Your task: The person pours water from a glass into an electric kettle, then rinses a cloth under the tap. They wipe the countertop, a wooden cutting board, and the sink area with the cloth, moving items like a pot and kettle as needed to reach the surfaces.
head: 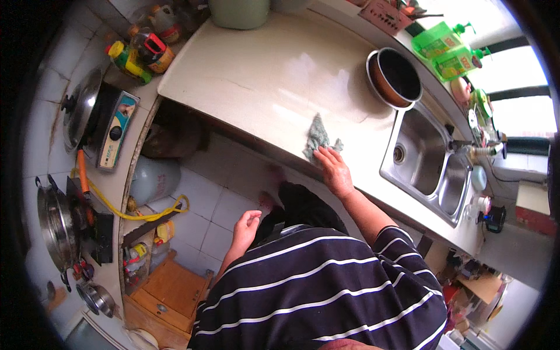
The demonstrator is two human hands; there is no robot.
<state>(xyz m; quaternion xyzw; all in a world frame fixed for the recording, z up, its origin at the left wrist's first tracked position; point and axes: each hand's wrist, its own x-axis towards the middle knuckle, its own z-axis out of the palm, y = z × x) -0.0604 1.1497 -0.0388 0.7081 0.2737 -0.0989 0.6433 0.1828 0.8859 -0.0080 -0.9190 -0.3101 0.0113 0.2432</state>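
My right hand [337, 173] lies on the pale countertop [245, 78] near its front edge, fingers pressed on a crumpled grey-green cloth [318, 133]. Part of the cloth sticks out beyond the fingertips towards the back of the counter, and a small flap shows to their right. My left hand [246, 228] hangs in front of my body, away from the counter; its fingers are loosely bent and it holds nothing.
Right of the cloth is a stainless steel double sink [415, 153], with nested pans [396, 78] at its back corner. Green pump bottles [457, 63] line the window ledge. To the left stand a portable gas stove [117, 131], a wok [57, 223] and a gas cylinder [154, 178] below.
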